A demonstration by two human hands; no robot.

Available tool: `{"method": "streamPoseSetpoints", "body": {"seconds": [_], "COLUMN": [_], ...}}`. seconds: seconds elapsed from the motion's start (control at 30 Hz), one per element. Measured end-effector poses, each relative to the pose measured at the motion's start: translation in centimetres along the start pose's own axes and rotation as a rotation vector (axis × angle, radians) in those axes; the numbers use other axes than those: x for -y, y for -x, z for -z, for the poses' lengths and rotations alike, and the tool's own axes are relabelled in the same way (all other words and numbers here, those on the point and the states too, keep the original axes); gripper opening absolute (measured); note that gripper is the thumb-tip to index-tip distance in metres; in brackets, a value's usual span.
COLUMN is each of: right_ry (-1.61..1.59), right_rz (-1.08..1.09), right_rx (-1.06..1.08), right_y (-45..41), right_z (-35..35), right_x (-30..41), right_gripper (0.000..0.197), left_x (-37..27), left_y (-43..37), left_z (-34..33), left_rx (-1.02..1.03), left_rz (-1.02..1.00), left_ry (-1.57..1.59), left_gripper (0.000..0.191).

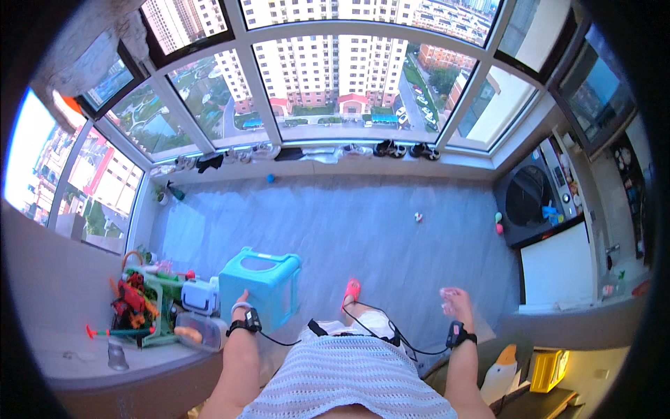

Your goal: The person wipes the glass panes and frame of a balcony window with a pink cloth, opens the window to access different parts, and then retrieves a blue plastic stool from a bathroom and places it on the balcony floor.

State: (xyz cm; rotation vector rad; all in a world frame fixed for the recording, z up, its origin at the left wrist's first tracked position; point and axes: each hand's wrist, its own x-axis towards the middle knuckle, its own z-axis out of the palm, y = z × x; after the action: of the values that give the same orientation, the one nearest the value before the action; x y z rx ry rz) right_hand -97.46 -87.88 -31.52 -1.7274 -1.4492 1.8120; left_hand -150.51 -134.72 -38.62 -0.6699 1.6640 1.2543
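My left hand overlaps the near left side of a turquoise plastic box with a large opening in its top panel. One finger or thumb shows against the box; the others are hidden, so the grip cannot be judged. Out to the right, my right hand hangs above the floor with its fingers partly bent. Its fingertips look pale and blurred, and whether something small lies in them is unclear. Both wrists wear black straps with small devices, the left one and the right one, each joined to a cable.
Left of the box are a white-and-blue container, a clear plastic bin and a green toy rack. Small balls, a white one and a blue one, lie on the grey floor. A washing machine stands right; shoes line the sill.
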Motion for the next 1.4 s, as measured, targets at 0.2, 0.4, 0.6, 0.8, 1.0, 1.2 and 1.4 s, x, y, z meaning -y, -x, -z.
{"method": "streamPoseSetpoints", "body": {"seconds": [0.2, 0.4, 0.6, 0.8, 1.0, 1.2, 1.4], "right_ry": [0.89, 0.553, 0.549, 0.51, 0.538, 0.91, 0.815], "right_rz": [0.671, 0.661, 0.975, 1.287, 1.637, 1.877, 1.996], "right_rx": [-0.028, 0.168, -0.12, -0.381, -0.535, -0.61, -0.528], "right_y": [-21.4, -28.2, -38.6, -47.3, -55.9, -63.1, -65.5], "right_z": [-7.1, -22.2, -24.6, -28.1, -30.6, -30.9, -35.1], "right_x": [17.3, 36.1, 45.7, 56.6, 64.9, 65.7, 65.0], "right_gripper": [0.014, 0.021, 0.028, 0.024, 0.047, 0.068, 0.081], "left_x": [-6.5, -8.3, -14.0, -19.4, -21.6, -21.2, -19.7], "left_y": [-4.0, -9.8, -13.4, -16.7, -19.6, -23.5, -25.3], "left_z": [-7.9, -10.2, -17.9, -22.7, -25.3, -30.8, -33.3], "left_rx": [-0.087, -0.059, -0.128, -0.324, -0.292, -0.42, -0.384], "left_rz": [0.05, 0.058, 0.255, 0.356, 0.217, 0.227, 0.207], "left_ry": [0.019, 0.255, 0.494, 0.581, 0.659, 0.759, 0.717], "left_gripper": [0.091, 0.091, 0.093, 0.077, 0.082, 0.089, 0.093]}}
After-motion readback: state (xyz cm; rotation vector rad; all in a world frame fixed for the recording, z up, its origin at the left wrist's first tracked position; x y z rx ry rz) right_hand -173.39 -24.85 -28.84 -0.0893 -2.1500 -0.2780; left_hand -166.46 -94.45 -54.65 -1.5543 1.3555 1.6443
